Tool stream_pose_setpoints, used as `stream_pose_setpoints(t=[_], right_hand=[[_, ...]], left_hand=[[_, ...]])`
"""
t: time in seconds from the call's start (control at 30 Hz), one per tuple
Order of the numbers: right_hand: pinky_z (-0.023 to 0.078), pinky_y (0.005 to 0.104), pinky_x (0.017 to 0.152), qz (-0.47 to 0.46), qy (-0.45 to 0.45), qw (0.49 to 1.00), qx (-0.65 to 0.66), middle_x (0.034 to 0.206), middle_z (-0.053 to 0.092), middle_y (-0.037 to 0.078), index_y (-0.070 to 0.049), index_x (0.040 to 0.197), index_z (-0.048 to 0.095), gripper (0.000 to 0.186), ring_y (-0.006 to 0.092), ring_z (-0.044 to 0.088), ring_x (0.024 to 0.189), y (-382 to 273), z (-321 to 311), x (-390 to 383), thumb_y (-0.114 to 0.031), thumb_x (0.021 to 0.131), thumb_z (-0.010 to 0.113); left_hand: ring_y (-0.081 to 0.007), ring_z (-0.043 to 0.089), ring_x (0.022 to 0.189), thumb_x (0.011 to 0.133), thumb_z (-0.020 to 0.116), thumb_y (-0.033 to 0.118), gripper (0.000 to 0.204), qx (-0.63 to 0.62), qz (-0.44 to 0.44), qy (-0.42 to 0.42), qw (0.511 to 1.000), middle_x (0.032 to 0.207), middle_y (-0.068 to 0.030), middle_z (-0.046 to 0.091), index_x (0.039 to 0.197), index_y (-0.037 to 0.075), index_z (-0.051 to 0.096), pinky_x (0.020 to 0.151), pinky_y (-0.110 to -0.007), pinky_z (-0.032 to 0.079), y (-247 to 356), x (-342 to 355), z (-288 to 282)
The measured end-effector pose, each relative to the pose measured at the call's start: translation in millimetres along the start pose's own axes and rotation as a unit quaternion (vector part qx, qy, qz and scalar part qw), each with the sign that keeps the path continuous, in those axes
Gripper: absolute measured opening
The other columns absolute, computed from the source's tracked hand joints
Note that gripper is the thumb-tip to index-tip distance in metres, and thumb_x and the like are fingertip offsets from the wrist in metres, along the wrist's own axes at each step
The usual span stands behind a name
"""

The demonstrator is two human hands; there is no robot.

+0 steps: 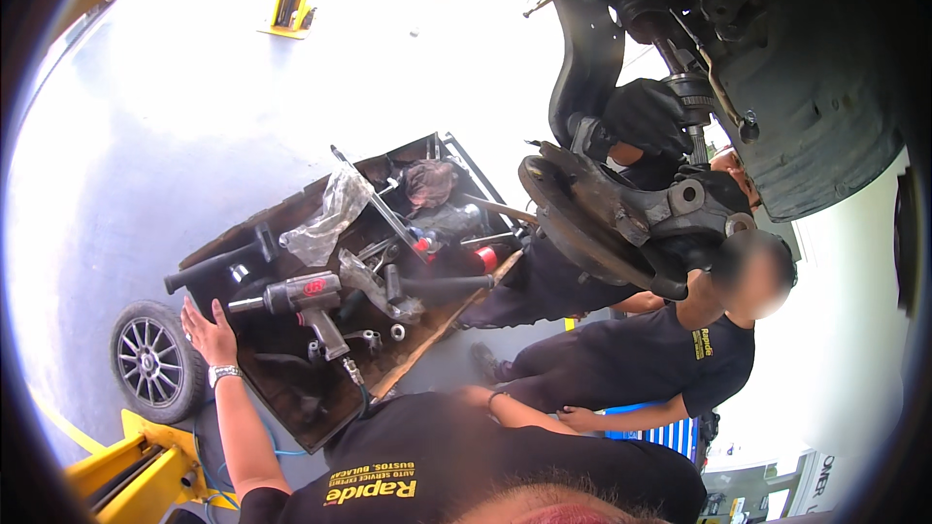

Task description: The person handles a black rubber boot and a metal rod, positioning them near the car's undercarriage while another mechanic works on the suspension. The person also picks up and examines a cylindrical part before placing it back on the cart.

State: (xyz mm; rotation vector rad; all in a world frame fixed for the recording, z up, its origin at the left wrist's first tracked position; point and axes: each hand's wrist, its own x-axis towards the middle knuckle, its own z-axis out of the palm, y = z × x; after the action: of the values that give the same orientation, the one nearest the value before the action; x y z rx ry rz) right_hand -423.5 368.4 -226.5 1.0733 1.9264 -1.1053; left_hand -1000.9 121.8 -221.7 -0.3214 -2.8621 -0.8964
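My left hand [209, 333], with a watch at the wrist, is open with fingers spread at the near left edge of a dark tool tray [282, 398]. It holds nothing. Close by in the tray lie a grey air impact wrench [306, 301] with a hose fitting and a black tube-like part [218, 267]. My right hand [476, 395] is bent in against my black shirt, a dark band at its wrist. Its fingers are hidden and blurred.
The tray also holds sockets, a ratchet, plastic bags and a rag [430, 182]. At right, a brake disc [573, 223] hangs under a raised vehicle, beside a co-worker [631, 359] and a black-gloved hand [650, 116]. A wheel [155, 361] and yellow lift arm [136, 466] are at left.
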Motion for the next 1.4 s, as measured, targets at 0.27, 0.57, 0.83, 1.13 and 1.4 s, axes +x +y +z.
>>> stream_pose_setpoints(t=[0.27,0.57,0.83,1.13,1.4], right_hand=[[0.055,0.0372,0.077,0.010,-0.051,0.998,-0.026,0.111,0.069,0.017,-0.006,0.134,0.057,0.049,0.0264,0.068,0.090,-2.4,-15.3,5.8,-0.025,0.090,0.062],[0.056,0.0369,0.073,0.059,0.027,0.998,0.015,0.109,0.069,0.017,-0.006,0.134,0.056,0.051,0.0238,0.069,0.080,-53.9,-57.7,3.9,-0.022,0.086,0.062],[0.046,0.0403,0.101,0.040,0.042,0.998,-0.035,0.129,0.063,0.019,-0.007,0.131,0.059,0.048,0.0339,0.059,0.119,-86.8,-67.8,-17.2,-0.026,0.087,0.063],[0.046,0.0392,0.101,0.088,0.004,0.996,-0.006,0.128,0.064,0.018,-0.008,0.132,0.059,0.048,0.0322,0.060,0.120,-81.4,-68.8,-9.1,-0.026,0.087,0.063],[0.044,0.0397,0.104,0.042,0.010,0.998,-0.035,0.132,0.062,0.017,-0.006,0.133,0.058,0.050,0.0314,0.057,0.124,-73.5,-66.7,22.3,-0.028,0.088,0.061]], left_hand=[[-0.0407,0.036,0.140,0.099,0.051,0.055,0.071,-0.057,-0.036,0.034,0.997,0.148,-0.0254,0.042,0.146,0.003,0.041,0.115,-0.050,0.029,0.0,1.2,-1.1],[-0.0390,0.036,0.140,0.098,0.050,0.057,0.074,-0.044,-0.055,0.023,0.997,0.148,-0.0250,0.042,0.145,0.000,0.042,0.116,-0.048,0.029,-3.0,2.8,1.2],[-0.0397,0.038,0.138,0.099,0.050,0.054,0.072,-0.040,-0.042,0.011,0.998,0.146,-0.0258,0.044,0.143,-0.003,0.043,0.116,-0.048,0.030,-5.5,4.5,0.8],[-0.0400,0.042,0.134,0.099,0.053,0.051,0.070,-0.024,-0.033,0.012,0.999,0.140,-0.0268,0.049,0.138,-0.007,0.048,0.114,-0.047,0.032,-8.6,6.1,3.3],[-0.0408,0.046,0.129,0.098,0.056,0.049,0.068,-0.014,-0.030,0.010,0.999,0.135,-0.0275,0.053,0.133,-0.009,0.051,0.111,-0.047,0.036,-6.6,6.9,2.5]])
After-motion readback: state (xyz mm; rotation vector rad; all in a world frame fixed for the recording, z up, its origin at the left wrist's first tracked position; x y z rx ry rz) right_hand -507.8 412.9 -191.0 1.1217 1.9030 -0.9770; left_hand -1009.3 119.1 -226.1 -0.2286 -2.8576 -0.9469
